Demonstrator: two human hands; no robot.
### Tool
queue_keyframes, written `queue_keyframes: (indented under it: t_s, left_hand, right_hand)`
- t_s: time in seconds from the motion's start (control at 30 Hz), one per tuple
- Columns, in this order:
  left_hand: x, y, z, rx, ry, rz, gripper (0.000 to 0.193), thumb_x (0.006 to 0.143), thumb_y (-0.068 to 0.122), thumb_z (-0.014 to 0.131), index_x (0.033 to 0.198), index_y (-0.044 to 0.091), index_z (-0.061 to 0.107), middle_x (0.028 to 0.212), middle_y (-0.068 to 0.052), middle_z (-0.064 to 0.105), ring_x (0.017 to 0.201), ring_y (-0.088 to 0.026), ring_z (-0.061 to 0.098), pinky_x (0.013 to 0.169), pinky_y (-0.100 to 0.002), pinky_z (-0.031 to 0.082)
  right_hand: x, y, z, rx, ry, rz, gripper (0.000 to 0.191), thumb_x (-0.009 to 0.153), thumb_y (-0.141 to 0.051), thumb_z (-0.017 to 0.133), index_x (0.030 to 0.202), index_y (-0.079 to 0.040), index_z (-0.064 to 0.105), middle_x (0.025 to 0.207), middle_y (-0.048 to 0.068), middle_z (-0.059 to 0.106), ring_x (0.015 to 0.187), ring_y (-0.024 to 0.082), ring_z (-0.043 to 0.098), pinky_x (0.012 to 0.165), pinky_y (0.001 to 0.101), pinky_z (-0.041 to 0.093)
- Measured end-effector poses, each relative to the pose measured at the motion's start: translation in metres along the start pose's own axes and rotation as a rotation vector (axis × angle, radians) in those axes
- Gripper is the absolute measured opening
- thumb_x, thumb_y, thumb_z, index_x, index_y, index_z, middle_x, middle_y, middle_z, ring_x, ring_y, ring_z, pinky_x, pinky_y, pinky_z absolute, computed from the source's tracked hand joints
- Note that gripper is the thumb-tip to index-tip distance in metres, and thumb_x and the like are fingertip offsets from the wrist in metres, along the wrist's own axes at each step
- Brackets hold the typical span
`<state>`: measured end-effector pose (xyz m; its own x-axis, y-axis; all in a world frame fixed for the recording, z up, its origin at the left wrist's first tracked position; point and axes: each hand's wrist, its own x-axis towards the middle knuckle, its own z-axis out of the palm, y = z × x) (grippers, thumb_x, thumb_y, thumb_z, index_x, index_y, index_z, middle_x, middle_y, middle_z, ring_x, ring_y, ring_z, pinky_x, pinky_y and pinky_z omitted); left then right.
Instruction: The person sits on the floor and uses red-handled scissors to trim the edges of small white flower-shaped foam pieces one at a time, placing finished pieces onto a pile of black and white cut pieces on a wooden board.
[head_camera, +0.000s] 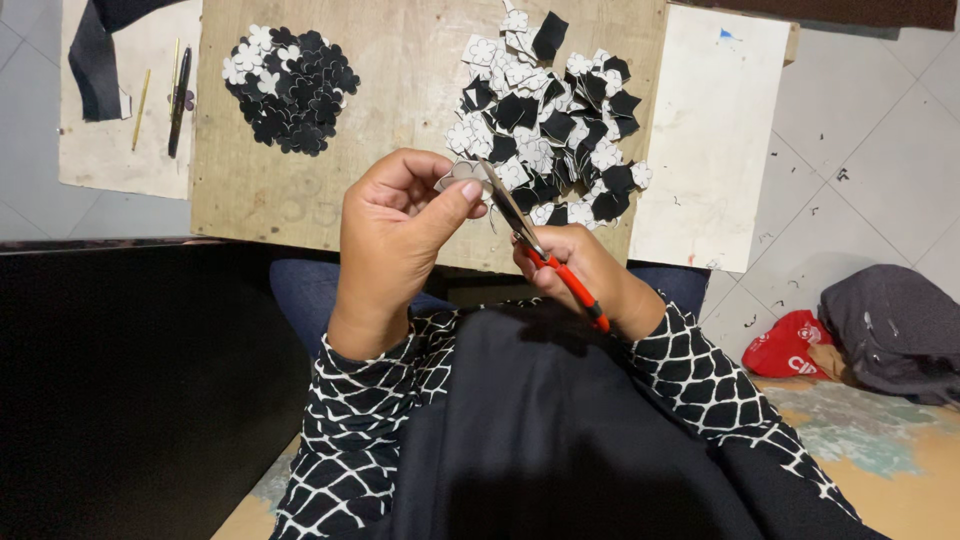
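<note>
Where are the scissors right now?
In the right hand, just right of centre, the scissors point up-left at the small piece in the left hand.

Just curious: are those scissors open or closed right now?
Open: the scissors' blades spread around the small paper piece.

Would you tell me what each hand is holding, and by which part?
Left hand pinches a small white cutout at its edge; right hand holds scissors by their orange handles.

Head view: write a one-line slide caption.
Left hand pinches a small flower-shaped piece while right hand cuts it with orange-handled scissors above a plywood board.
</note>
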<state>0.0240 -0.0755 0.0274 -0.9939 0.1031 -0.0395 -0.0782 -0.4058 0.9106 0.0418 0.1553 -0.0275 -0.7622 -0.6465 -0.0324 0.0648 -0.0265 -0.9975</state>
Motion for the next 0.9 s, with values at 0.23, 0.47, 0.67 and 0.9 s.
queue_keyframes:
  t_s: [0.23,0.47,0.67,0.9]
  left_hand:
    - [-0.002,0.001,0.001,-0.013,0.004,0.023,0.013,0.098,-0.004,0.072,0.108,-0.004,0.064,0.100,-0.009,0.073,0.090,-0.012,0.070,0.084,-0.025,0.059]
    - [0.000,0.003,0.001,-0.023,0.026,0.030,0.018,0.097,-0.003,0.073,0.111,-0.004,0.062,0.100,-0.010,0.073,0.089,-0.012,0.070,0.084,-0.026,0.060]
    - [0.000,0.003,0.001,-0.026,0.021,0.047,0.017,0.098,-0.003,0.073,0.111,-0.005,0.062,0.100,-0.011,0.073,0.088,-0.013,0.071,0.084,-0.026,0.061]
    - [-0.002,0.010,0.000,0.048,0.010,0.027,0.020,0.096,-0.003,0.075,0.111,-0.004,0.061,0.098,-0.012,0.074,0.087,-0.013,0.072,0.082,-0.026,0.061]
  right_hand:
    - [-0.002,0.007,-0.004,-0.051,-0.001,0.019,0.066,0.095,-0.073,0.055,0.083,-0.008,0.052,0.074,-0.005,0.048,0.069,0.006,0.042,0.060,0.0231,0.037]
    - [-0.003,0.008,-0.004,-0.066,0.006,0.012,0.064,0.096,-0.071,0.055,0.083,-0.008,0.053,0.074,-0.005,0.049,0.069,0.006,0.043,0.060,0.0229,0.038]
    - [-0.002,0.001,-0.005,-0.029,-0.047,-0.017,0.063,0.099,-0.070,0.056,0.088,-0.009,0.051,0.079,-0.004,0.051,0.071,0.006,0.046,0.063,0.0229,0.041]
    - [-0.001,-0.001,-0.005,-0.041,-0.059,0.043,0.066,0.094,-0.074,0.057,0.087,-0.008,0.053,0.078,-0.004,0.052,0.068,0.006,0.046,0.061,0.0221,0.041]
